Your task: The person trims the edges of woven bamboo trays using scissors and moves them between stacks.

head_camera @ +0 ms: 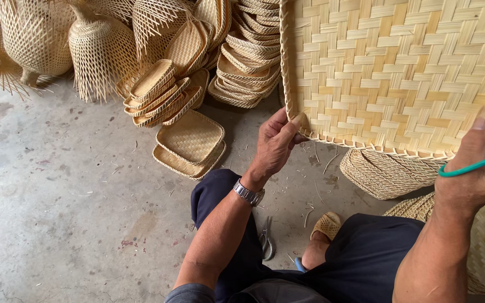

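Head view: a large woven bamboo tray (399, 73) fills the upper right of the frame, held up on edge above the person's lap. The left hand (276, 143) is closed on the tray's lower left corner, thumb on the weave and fingers curled behind the bound rim. The right hand (481, 168), at the right edge of the frame, presses its thumb against the tray's lower right rim and has a green scissor handle (478, 163) looped over its fingers; how tightly those fingers are closed cannot be told.

Risk, as I judge it: the tray is wide and gripped only at its two lower corners, so it could twist or slip, and the scissors in the same hand could snag or nick the rim binding.

Hidden or unclear: the scissor blades are out of frame, and the tray's top and right edges are cut off. A second pair of scissors (266, 238) lies on the concrete floor (57, 196) at lower centre, partly behind the arm. Stacks of small woven trays (189, 143) and open-weave bamboo shades (99, 50) crowd the upper left; their count is hard to make out.
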